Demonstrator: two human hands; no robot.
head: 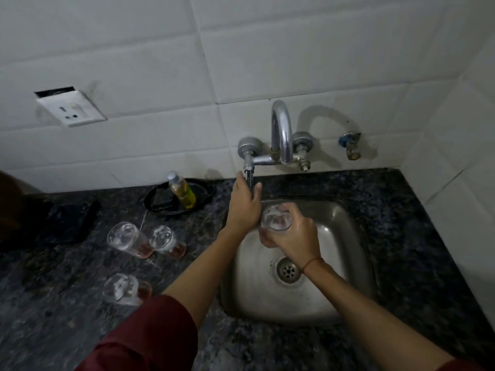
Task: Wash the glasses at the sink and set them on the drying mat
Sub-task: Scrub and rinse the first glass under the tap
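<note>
My right hand (296, 235) grips a clear glass (276, 218) upright over the steel sink (340, 266), near its back left corner. My left hand (245, 203) reaches to the tap's left handle (249, 178) at the wall, fingers wrapped around it. The curved spout (282, 132) rises above the sink; I see no water stream. Three more clear glasses stand on the dark counter to the left of the sink: two side by side (128, 238) (164, 239) and one nearer to me (124, 289), each with a little reddish liquid at the bottom.
A bottle of yellow dish soap (183, 190) lies in a black dish (160, 203) behind the glasses. A dark folded cloth (71, 220) lies at the far left on the granite counter (417, 263). A wall socket (71, 108) sits above it, and a spare valve (351, 145) right of the tap.
</note>
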